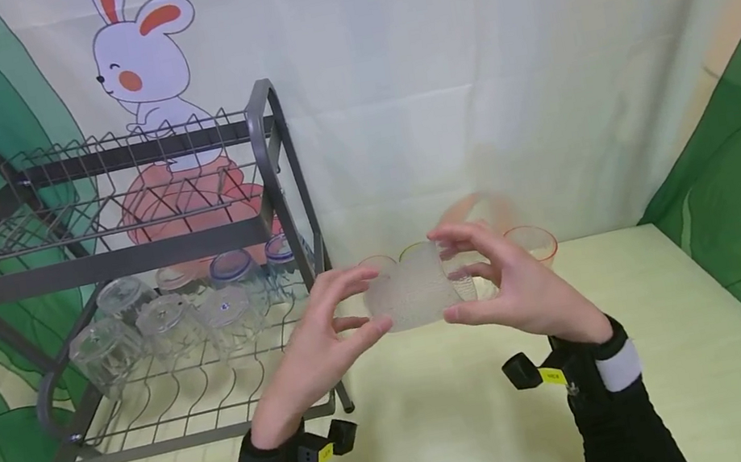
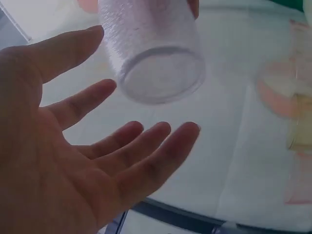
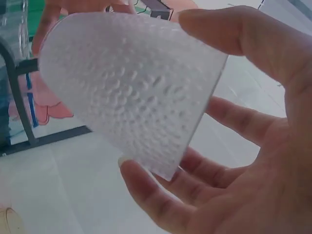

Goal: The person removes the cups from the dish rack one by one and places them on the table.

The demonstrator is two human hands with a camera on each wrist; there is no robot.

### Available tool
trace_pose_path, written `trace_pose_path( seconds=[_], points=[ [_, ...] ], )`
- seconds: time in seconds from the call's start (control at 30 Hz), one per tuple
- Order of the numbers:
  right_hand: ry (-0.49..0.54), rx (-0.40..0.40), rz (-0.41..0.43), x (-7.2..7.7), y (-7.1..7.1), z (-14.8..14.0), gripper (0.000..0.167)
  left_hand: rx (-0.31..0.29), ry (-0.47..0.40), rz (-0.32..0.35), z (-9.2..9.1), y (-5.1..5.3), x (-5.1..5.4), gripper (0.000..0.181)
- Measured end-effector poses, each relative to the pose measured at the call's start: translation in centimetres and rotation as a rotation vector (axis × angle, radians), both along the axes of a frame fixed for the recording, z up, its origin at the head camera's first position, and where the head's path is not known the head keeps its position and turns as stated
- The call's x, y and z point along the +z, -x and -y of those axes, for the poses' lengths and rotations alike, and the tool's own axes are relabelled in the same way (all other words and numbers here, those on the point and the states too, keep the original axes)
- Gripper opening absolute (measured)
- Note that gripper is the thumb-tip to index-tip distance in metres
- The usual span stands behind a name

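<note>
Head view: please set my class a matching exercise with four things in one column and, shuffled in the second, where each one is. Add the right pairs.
Things
1. Cup
2. Rabbit
3. Bluish glasses
4. Rack

Places
A. Printed on the cloth
B. Standing on the table, at the left of the picture
C. Between the left hand and the right hand
D. On the lower tier, under the wire shelf

Right pairs
1-C, 2-A, 3-D, 4-B
</note>
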State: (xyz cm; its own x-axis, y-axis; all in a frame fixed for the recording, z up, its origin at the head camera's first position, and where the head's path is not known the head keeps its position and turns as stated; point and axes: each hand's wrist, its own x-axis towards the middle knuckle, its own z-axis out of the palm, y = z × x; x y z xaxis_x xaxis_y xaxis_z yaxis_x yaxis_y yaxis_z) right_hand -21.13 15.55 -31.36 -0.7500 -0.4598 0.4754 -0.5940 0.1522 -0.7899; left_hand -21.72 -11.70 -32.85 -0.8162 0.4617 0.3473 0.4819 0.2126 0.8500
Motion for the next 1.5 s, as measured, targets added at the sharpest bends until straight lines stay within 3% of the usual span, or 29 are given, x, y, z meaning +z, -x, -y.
trace_pose_path(
  seconds=[0.13,0.3,0.43,0.57,0.73,0.87,1.0,1.17,1.27,1.5],
  points=[
    [-0.068,-0.054,-0.019,-0.4,0.1,0.1,0.069,0.106,0.148,-0.043,2.4,0.4,0.1,0.046],
    [-0.158,-0.139,-0.022,-0.8,0.4,0.4,0.070,0.230,0.288,-0.016,5.4,0.7,0.4,0.044],
    [-0.259,-0.225,-0.026,-1.4,0.9,0.9,0.079,0.342,0.336,-0.013,7.1,1.0,0.7,0.046],
    [-0.339,-0.259,-0.011,-2.4,1.7,1.9,0.076,0.487,0.376,-0.020,8.6,1.2,0.7,0.051],
    [-0.415,-0.276,0.013,-3.8,3.1,3.3,0.068,0.710,0.457,-0.040,9.7,1.4,0.1,0.054],
    [-0.484,-0.295,0.001,-4.8,4.6,4.5,0.068,0.817,0.516,0.005,9.9,2.0,-0.7,0.057],
    [-0.530,-0.300,-0.009,-5.6,6.2,5.9,0.069,0.832,0.569,0.065,10.1,3.1,-1.2,0.062],
    [-0.623,-0.343,-0.019,-7.1,8.0,8.4,0.068,0.739,0.606,0.140,10.4,3.8,-1.5,0.071],
    [-0.652,-0.370,0.025,-7.8,8.8,9.6,0.067,0.707,0.607,0.177,10.3,4.1,-1.8,0.076],
    [-0.662,-0.418,0.128,-8.8,9.2,10.9,0.068,0.724,0.609,0.156,10.0,4.5,-2.6,0.076]
  ],
)
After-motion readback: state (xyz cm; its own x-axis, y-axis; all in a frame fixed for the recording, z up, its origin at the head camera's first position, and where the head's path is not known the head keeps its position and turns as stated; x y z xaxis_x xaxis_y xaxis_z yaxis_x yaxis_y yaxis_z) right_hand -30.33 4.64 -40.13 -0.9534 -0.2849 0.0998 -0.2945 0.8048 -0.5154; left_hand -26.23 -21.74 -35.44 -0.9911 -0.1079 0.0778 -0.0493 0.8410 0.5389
